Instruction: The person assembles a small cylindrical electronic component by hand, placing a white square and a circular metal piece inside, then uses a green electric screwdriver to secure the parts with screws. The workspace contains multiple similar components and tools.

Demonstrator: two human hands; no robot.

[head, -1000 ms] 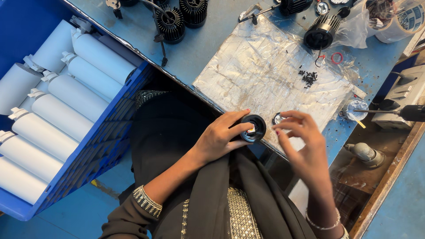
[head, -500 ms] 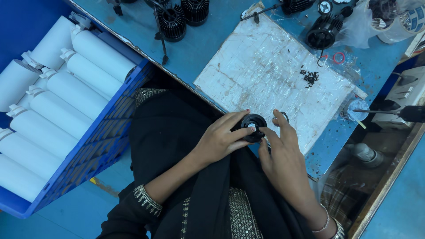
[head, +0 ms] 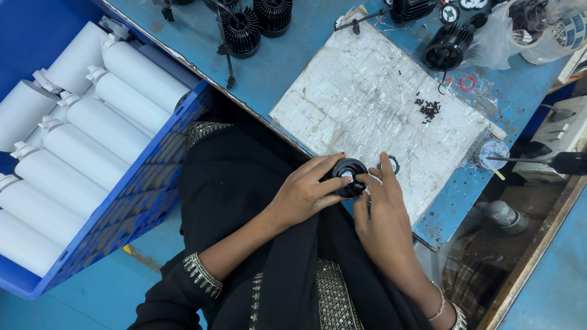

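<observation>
My left hand point(head: 304, 192) grips a round black housing point(head: 348, 175) at the near edge of the blue table point(head: 293, 61). My right hand point(head: 384, 214) presses its fingertips into the housing's open top. A small black ring point(head: 391, 164) lies just beyond my right fingers on the white plastic-covered board point(head: 379, 104). A small heap of black screws point(head: 430, 109) sits farther out on that board.
A blue crate point(head: 147, 189) full of white cylinders point(head: 116, 131) stands at my left. Black finned heat sinks point(head: 241, 30) and a black lamp body point(head: 445, 52) lie at the table's far side. An electric screwdriver point(head: 565, 162) hangs at right beside a small cup point(head: 492, 151).
My right hand has come down from the air onto the housing, fingertips now pressing inside it. The left hand keeps holding the housing at the table's edge.
</observation>
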